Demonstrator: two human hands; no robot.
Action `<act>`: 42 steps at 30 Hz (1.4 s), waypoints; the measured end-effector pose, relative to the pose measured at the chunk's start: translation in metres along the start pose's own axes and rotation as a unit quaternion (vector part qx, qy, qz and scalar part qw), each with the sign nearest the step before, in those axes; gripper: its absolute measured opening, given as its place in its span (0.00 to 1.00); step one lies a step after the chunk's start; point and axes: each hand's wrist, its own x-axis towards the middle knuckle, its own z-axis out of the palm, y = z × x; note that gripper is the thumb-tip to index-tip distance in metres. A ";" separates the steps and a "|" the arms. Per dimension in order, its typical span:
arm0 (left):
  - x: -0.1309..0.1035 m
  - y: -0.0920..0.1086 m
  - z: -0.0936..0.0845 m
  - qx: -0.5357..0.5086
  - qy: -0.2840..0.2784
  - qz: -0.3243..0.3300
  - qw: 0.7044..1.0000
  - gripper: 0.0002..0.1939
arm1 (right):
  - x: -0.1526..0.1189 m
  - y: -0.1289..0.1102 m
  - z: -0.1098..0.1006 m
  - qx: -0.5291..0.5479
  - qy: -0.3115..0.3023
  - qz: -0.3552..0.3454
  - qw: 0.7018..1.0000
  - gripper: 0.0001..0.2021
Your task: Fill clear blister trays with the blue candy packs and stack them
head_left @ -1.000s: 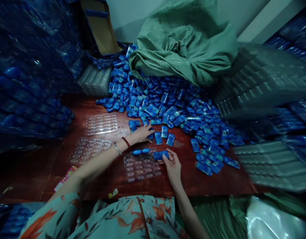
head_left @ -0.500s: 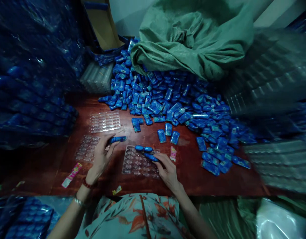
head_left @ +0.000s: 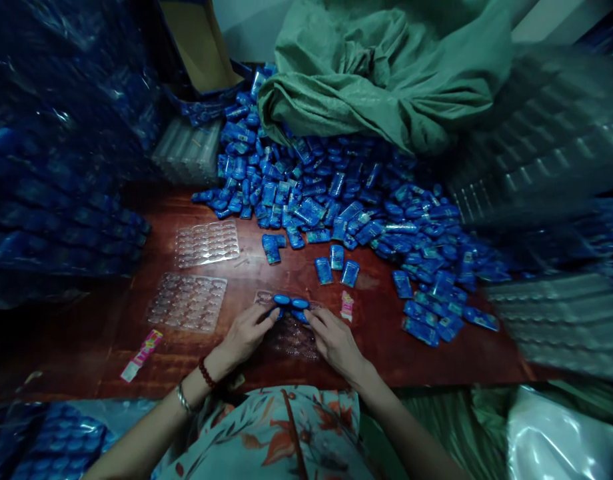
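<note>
Both my hands are over a clear plastic tray with moulded cups (head_left: 292,343) on the table in front of me. My left hand (head_left: 242,335) pinches a small blue pack (head_left: 277,313) at the tray's back part. Opposite it, my right hand (head_left: 337,341) has its fingers closed on another blue pack (head_left: 300,316). Just beyond these, two blue packs (head_left: 281,300) stand on edge side by side in the back row. My fingers hide part of the tray and of the held packs.
Loose blue packs (head_left: 311,210) form a big heap beneath a green cloth sack (head_left: 386,100). Two more clear trays (head_left: 189,301) lie at left. Stacked trays (head_left: 551,320) stand at right, bagged blue packs (head_left: 51,200) at far left. Pink strips (head_left: 142,353) lie on the table (head_left: 176,363).
My left hand has come right with its blue pack, from above the left tray to the middle tray. My right hand stays at the middle tray, still holding its pack.
</note>
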 end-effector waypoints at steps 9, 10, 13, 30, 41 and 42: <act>0.009 -0.005 -0.019 0.030 -0.171 0.068 0.982 0.17 | 0.018 -0.007 -0.013 -0.111 -0.095 -0.053 0.988 0.16; 0.010 -0.003 -0.019 0.036 -0.184 0.071 0.980 0.17 | 0.020 -0.010 -0.013 -0.117 -0.099 -0.055 0.987 0.15; 0.013 0.000 -0.016 0.041 -0.216 0.072 0.973 0.17 | 0.026 -0.017 -0.014 -0.133 -0.114 -0.055 0.983 0.13; -0.006 0.012 0.000 0.103 0.014 -0.072 0.992 0.27 | 0.004 -0.007 0.009 -0.069 0.115 0.070 0.988 0.22; 0.074 0.031 0.029 0.125 -0.152 -0.111 0.974 0.28 | 0.008 -0.006 0.023 0.080 0.157 0.204 0.963 0.23; 0.075 0.031 0.031 0.131 -0.157 -0.116 0.972 0.27 | 0.005 -0.001 0.021 0.080 0.174 0.222 0.956 0.22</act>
